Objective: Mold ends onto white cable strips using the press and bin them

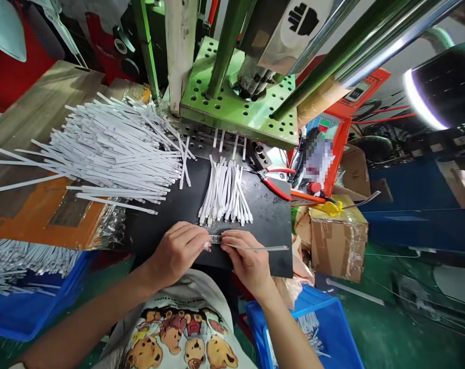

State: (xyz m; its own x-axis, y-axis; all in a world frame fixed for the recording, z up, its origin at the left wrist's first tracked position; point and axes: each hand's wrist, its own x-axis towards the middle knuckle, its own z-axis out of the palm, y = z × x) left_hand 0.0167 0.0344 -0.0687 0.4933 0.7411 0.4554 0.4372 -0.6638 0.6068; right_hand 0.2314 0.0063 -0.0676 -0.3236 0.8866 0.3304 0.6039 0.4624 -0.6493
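I am sitting at a dark surface point(273, 220), both bare hands meeting at its near edge. My right hand point(249, 255) pinches one thin white strip point(270, 248) between thumb and fingers; its long free end sticks out to my right, roughly level, beyond the grip. My left hand point(183, 249) is curled with fingertips bunched, just left of the right ones; I cannot tell whether they pinch anything. A small shiny piece point(216, 239) shows between the two hands.

The step in hand looks like close fingertip work on this single strip. The next move, I judge, calls for a steady right pinch and the left fingertips kept in line with it.

Just beyond my fingers lies a loose bundle of white strips point(224, 195), with red-handled pliers point(276, 188) to its right. A large heap of strips point(113, 148) lies farther left.
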